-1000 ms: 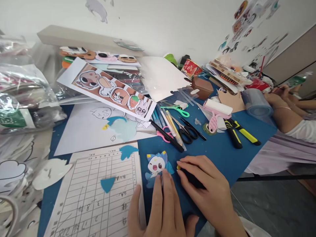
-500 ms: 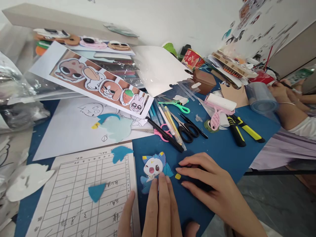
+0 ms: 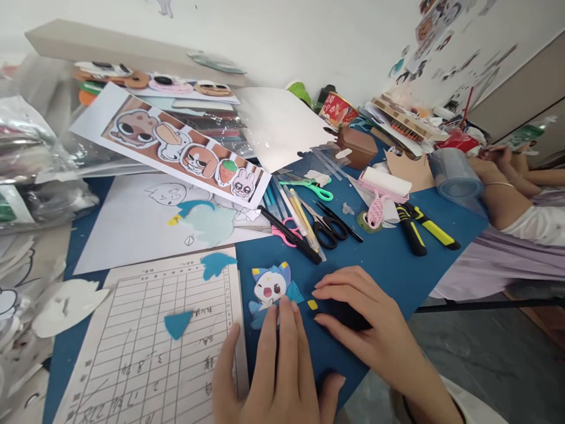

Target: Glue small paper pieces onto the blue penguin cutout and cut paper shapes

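Left hand [image 3: 278, 383]: laid flat, fingers together and grasping nothing, fingertips resting on the lower part of a blue-and-white character cut-out [image 3: 270, 282], which lies face up on the blue counter [image 3: 379, 259]. Right hand [image 3: 373, 318]: released, thumb and fingers parted, just beside a small yellow piece [image 3: 312, 305] lying loose to the right of the cut-out. Left of these: one ruled form [image 3: 136, 330] with handwriting, bearing a blue triangular piece [image 3: 177, 325] and, at its upper right corner, a blue jagged piece [image 3: 218, 265]. Beyond the form: a white sheet with line drawing [image 3: 115, 229], a pale blue shape [image 3: 212, 224] on it, and a printed strip of cartoon animals [image 3: 176, 144] overlapping its far part. Beyond the right hand: black-handled scissors [image 3: 332, 227], green-handled scissors [image 3: 318, 191], a pink-framed roller [image 3: 383, 189] and black-and-yellow pliers [image 3: 412, 232]. Far right: another person's forearm [image 3: 507, 197], near a clear container [image 3: 457, 174].
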### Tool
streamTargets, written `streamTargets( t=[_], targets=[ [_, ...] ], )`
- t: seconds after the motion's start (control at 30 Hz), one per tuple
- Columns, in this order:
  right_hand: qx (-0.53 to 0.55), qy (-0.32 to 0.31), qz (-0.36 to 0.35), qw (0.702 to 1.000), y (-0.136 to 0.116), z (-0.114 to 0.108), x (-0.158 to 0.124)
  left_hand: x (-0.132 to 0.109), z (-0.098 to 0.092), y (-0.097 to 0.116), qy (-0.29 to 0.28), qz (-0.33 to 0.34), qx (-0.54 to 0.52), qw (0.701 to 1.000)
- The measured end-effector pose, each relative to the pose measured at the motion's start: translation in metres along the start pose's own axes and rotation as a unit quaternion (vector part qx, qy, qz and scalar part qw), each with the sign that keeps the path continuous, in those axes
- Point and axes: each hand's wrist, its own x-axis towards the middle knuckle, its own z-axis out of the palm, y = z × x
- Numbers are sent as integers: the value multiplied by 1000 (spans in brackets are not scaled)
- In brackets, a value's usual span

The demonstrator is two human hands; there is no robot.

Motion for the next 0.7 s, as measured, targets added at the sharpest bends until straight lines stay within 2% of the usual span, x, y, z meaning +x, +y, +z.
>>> streamTargets(
  t=[0.1,0.2,0.5,0.7],
  targets=[
    [16,-70,-39,997,8,-9,7,2,-2,-3,2,12,9,1000],
    [35,-94,-55,993,14,-14,14,4,-3,-2,-6,-3,6,1000],
    [48,-60,-35,996,13,-6,15,4,-5,4,-17,-14,3,1000],
    [36,-52,-56,996,12,-5,14,5,-5,3,-16,-17,0,1000]
  ],
)
